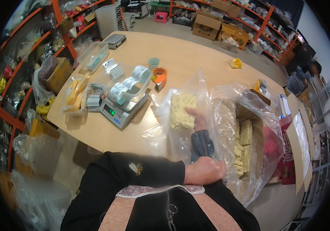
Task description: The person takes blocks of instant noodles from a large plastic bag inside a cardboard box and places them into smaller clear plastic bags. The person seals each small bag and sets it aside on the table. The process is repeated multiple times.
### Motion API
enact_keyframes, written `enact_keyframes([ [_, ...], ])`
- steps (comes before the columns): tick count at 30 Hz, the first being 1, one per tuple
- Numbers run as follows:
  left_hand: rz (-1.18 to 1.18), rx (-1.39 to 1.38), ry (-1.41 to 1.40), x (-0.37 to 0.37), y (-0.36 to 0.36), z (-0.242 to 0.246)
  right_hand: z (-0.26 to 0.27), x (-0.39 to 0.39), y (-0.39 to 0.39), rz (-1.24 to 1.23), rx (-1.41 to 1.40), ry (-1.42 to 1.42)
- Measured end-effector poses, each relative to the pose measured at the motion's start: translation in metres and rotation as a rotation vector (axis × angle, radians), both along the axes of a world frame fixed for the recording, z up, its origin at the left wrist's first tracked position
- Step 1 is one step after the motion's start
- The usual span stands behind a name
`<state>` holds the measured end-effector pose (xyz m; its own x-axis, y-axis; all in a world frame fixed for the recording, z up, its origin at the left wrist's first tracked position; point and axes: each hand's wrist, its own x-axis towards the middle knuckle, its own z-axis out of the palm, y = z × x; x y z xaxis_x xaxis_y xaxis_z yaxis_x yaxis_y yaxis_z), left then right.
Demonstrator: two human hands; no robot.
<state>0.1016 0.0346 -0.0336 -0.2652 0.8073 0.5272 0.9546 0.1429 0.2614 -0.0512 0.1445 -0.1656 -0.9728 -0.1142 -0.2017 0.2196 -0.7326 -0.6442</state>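
A clear plastic bag surrounds my right hand and forearm. Inside it, that hand holds a block of dried pale-yellow noodles, with the thumb over its right side. My left arm crosses in front of my chest. Near the bag's mouth my left hand is closed in a fist on the plastic, beside the right sleeve. To the right, several more noodle blocks lie in a plastic-lined cardboard box.
On the wooden table, a digital scale carries a plastic tub with label rolls. An orange tape dispenser stands behind. Left are a tub of yellow packets and another scale. Someone is at far right.
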Motion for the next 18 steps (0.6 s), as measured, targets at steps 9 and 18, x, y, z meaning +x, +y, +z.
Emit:
enact_keyframes([
  [9, 0.053, 0.055, -0.252, -0.025, -0.025, -0.016, -0.056, 0.015, -0.044, -0.022, 0.040, -0.189],
  [18, 0.037, 0.263, -0.156, -0.037, -0.024, -0.010, -0.054, -0.003, -0.048, -0.110, 0.404, -0.215],
])
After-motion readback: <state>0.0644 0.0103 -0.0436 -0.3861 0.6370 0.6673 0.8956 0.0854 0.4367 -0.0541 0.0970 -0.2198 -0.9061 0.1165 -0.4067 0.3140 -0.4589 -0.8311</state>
